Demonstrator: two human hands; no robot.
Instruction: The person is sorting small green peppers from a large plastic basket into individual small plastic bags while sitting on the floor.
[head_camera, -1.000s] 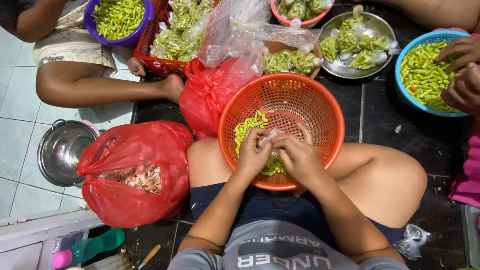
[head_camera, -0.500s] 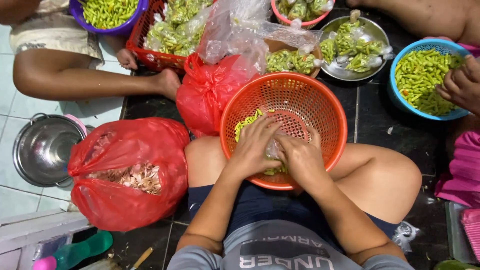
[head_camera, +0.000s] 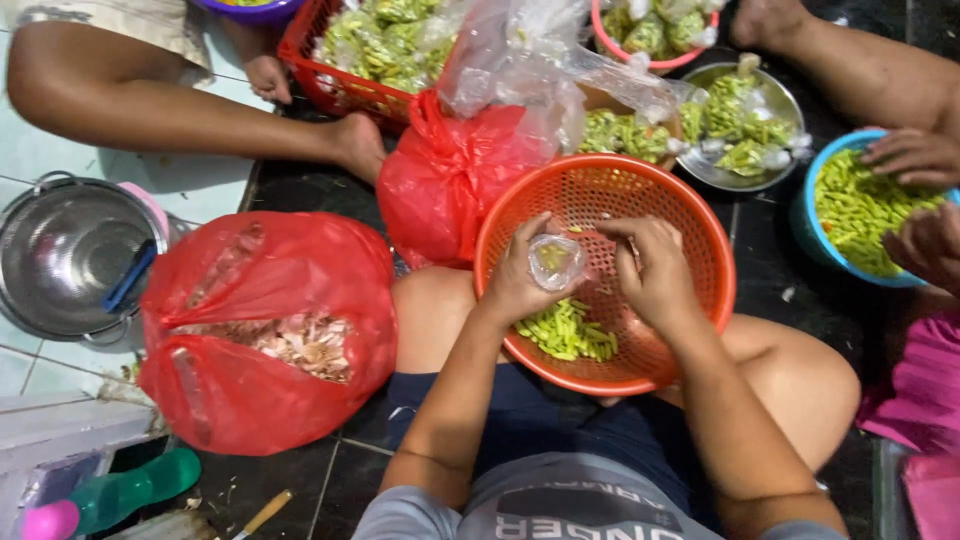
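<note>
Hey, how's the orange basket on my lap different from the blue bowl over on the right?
The orange basket has perforated mesh walls, while the blue bowl looks solid. The basket holds only a small heap of green chillies; the bowl is nearly full of them. The left hand, holding a small clear bag, and the right hand work in the basket; another person's hands reach over the bowl. Both are round plastic.
</note>
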